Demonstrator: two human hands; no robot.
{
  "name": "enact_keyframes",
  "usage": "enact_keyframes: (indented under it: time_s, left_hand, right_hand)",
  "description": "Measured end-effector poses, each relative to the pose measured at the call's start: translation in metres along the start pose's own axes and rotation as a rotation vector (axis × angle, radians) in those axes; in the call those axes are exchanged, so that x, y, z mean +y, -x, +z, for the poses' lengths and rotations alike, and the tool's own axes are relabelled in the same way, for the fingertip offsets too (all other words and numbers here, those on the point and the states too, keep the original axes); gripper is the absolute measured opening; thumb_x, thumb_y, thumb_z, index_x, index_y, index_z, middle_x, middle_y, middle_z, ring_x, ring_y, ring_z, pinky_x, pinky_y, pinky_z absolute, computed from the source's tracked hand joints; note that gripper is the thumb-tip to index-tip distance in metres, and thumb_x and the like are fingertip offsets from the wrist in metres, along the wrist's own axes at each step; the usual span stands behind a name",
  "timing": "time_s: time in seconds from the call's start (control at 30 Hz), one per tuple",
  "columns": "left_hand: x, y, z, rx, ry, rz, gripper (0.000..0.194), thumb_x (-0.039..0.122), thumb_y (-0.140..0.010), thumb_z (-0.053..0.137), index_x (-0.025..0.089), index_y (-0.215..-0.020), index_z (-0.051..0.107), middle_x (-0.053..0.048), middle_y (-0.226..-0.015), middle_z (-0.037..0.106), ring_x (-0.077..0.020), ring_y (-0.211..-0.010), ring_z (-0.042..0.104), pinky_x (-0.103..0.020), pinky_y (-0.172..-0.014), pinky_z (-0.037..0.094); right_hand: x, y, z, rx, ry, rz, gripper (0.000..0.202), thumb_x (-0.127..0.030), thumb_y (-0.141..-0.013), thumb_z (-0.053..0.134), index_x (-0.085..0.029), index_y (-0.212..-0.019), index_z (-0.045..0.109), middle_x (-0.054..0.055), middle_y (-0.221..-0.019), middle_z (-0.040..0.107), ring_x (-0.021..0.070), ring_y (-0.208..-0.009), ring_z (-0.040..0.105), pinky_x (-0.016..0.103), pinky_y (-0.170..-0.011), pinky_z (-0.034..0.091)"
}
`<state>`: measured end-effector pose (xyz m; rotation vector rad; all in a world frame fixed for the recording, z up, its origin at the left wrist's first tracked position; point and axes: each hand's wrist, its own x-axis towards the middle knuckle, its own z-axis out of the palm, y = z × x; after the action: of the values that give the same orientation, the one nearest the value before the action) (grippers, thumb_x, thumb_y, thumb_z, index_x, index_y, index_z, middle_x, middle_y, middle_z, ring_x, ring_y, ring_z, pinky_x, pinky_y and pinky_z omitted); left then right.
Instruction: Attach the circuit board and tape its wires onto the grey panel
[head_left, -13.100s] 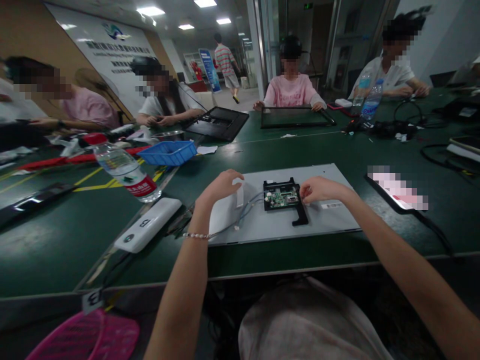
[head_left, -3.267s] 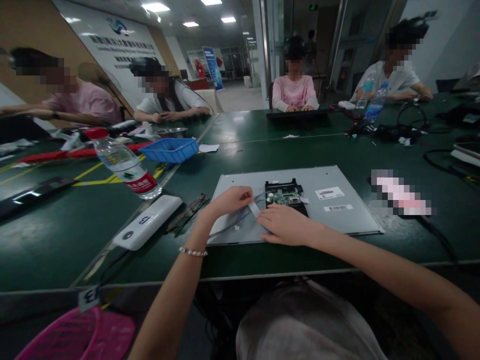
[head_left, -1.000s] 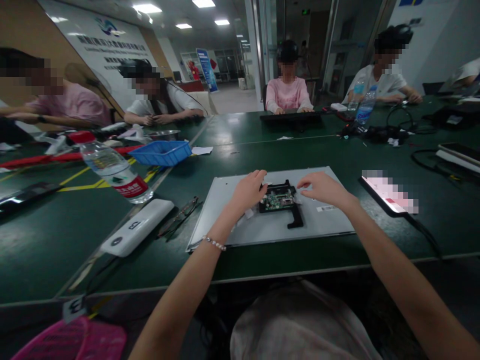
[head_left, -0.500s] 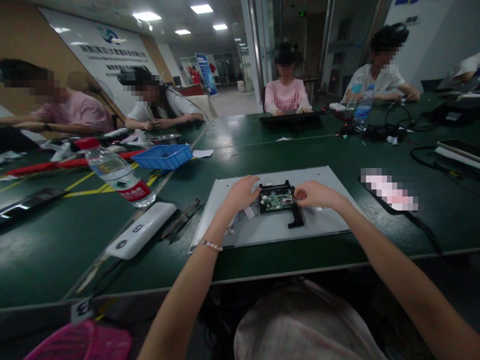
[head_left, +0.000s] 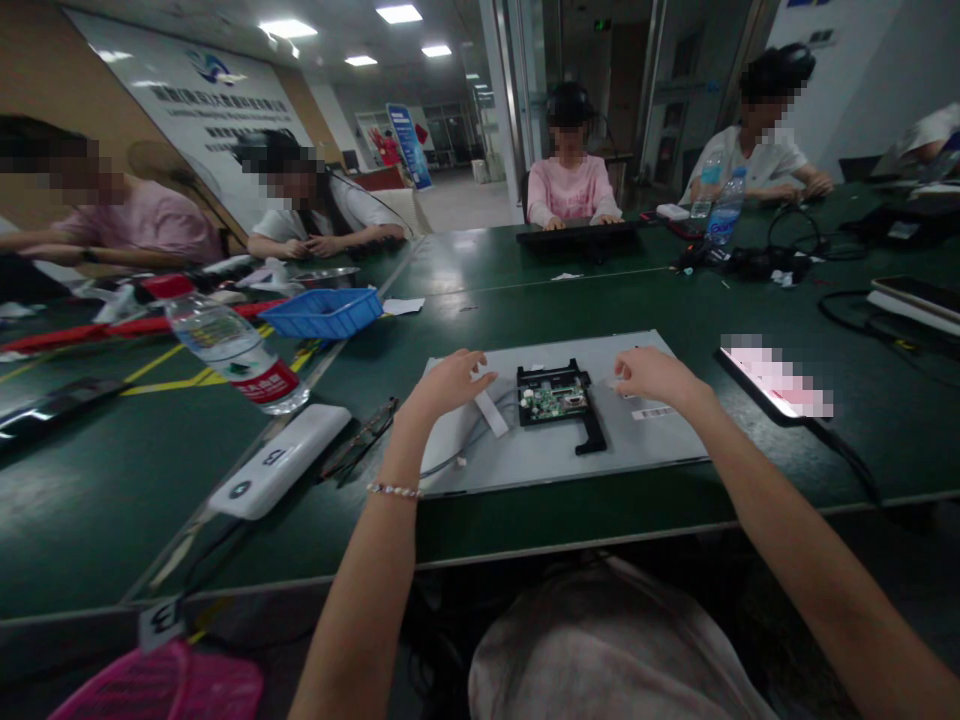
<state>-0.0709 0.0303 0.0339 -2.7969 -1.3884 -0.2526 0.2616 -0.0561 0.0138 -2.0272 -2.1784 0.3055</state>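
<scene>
A green circuit board [head_left: 551, 402] sits within a black plastic bracket [head_left: 594, 436], whose arm points toward me. Both rest on a flat pale grey panel [head_left: 536, 465] on the table. To the left of the bracket hovers my left hand [head_left: 450, 382], thumb and fingers apart, nothing in it. On the other side, my right hand [head_left: 656, 375] is apart from the bracket, its fingers loosely bent and no object visible in them. A thin grey cable [head_left: 474, 437] and a white strip [head_left: 491, 414] lie near my left hand.
Left of the panel are glasses [head_left: 360, 440], a white power bank [head_left: 281, 460], a water bottle [head_left: 232, 345] and a blue tray [head_left: 322, 313]. A phone [head_left: 776, 380] with a cable lies to the right. Several people sit around the green table [head_left: 480, 530].
Both hands have come off the bracket and moved apart, the left one leftward and the right one rightward. The bracket and board stay where they were on the panel.
</scene>
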Motion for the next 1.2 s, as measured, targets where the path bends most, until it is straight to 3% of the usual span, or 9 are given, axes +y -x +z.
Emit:
enact_keyframes:
  time_s: [0.13, 0.3, 0.57, 0.8, 0.97, 1.2]
  left_hand:
    - [-0.007, 0.004, -0.008, -0.196, 0.135, 0.015, 0.036, 0.039, -0.08, 0.049, 0.017, -0.105, 0.062, -0.005, -0.088, 0.067, -0.0181, -0.077, 0.062, -0.028, -0.073, 0.047]
    - [-0.006, 0.008, -0.016, -0.255, 0.229, 0.06, 0.028, 0.028, -0.074, 0.046, 0.019, -0.091, 0.066, -0.002, -0.086, 0.069, -0.0162, -0.079, 0.062, -0.025, -0.075, 0.047]
    - [-0.017, 0.006, -0.013, -0.03, -0.072, 0.057, 0.028, 0.022, -0.08, 0.039, 0.018, -0.091, 0.066, -0.007, -0.091, 0.067, -0.0207, -0.085, 0.061, -0.03, -0.078, 0.046]
    - [-0.008, 0.007, -0.01, 0.019, -0.165, 0.021, 0.032, 0.022, -0.086, 0.041, 0.019, -0.113, 0.059, -0.008, -0.111, 0.06, -0.0212, -0.099, 0.058, -0.031, -0.088, 0.045]
    - [0.013, 0.002, -0.001, 0.116, -0.103, 0.096, 0.038, 0.03, -0.092, 0.038, 0.018, -0.127, 0.049, -0.01, -0.122, 0.055, -0.0222, -0.111, 0.053, -0.034, -0.097, 0.04]
    - [0.036, -0.006, 0.018, 0.05, -0.041, 0.169, 0.04, 0.039, -0.094, 0.037, 0.015, -0.122, 0.053, -0.011, -0.117, 0.06, -0.0229, -0.106, 0.057, -0.034, -0.093, 0.042]
  right_hand:
    - [-0.001, -0.001, -0.001, -0.008, -0.059, -0.04, 0.036, -0.034, -0.075, 0.06, -0.016, -0.106, 0.065, 0.01, -0.099, 0.068, 0.0224, -0.087, 0.062, 0.03, -0.069, 0.044]
    - [0.0, -0.001, -0.006, -0.017, -0.08, -0.001, 0.031, -0.036, -0.081, 0.055, -0.016, -0.101, 0.067, 0.011, -0.101, 0.068, 0.0221, -0.087, 0.063, 0.028, -0.067, 0.045]
    - [-0.004, 0.002, -0.008, 0.006, -0.074, 0.026, 0.025, -0.031, -0.083, 0.052, -0.018, -0.095, 0.07, 0.01, -0.098, 0.069, 0.022, -0.087, 0.063, 0.028, -0.065, 0.043]
    - [-0.003, 0.0, -0.004, 0.078, -0.04, 0.029, 0.028, -0.03, -0.085, 0.05, -0.015, -0.101, 0.068, 0.012, -0.105, 0.067, 0.0243, -0.096, 0.061, 0.03, -0.077, 0.044]
    - [-0.023, -0.002, -0.005, 0.277, -0.039, -0.155, 0.034, -0.029, -0.091, 0.044, -0.012, -0.114, 0.062, 0.014, -0.116, 0.062, 0.0247, -0.104, 0.058, 0.034, -0.088, 0.043]
    - [-0.069, -0.035, -0.001, 0.208, 0.051, -0.409, 0.028, -0.028, -0.088, 0.052, -0.014, -0.107, 0.066, 0.013, -0.108, 0.066, 0.0251, -0.1, 0.06, 0.033, -0.085, 0.045]
